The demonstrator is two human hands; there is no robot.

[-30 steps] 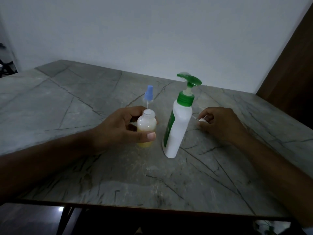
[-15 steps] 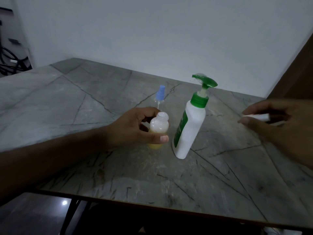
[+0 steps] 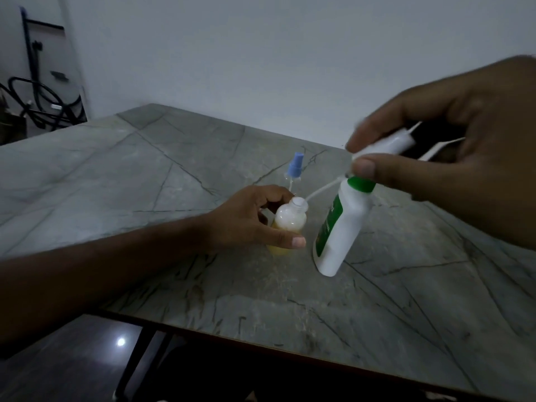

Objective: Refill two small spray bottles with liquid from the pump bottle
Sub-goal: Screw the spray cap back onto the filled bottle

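My left hand [image 3: 246,219] grips a small open spray bottle [image 3: 290,219] with yellowish liquid, upright on the marble table [image 3: 145,169]. Right of it stands the white pump bottle [image 3: 339,233] with a green collar; its pump head is hidden behind my right hand [image 3: 464,134]. That hand pinches a white spray head [image 3: 385,146] above the pump bottle, blurred by motion. The thin dip tube [image 3: 322,188] of the spray head curves down to the open bottle's mouth. A second small spray bottle with a blue cap [image 3: 295,165] stands behind my left hand, mostly hidden.
Black cables and a stand [image 3: 43,105] sit against the wall at the far left. The table's front edge [image 3: 261,348] runs across the lower view, with dark floor below. A plain wall stands behind the table.
My right hand has lifted the white spray head off the table and carried it up and left, over the pump bottle. Its tube now reaches the open bottle. My left hand keeps its grip.
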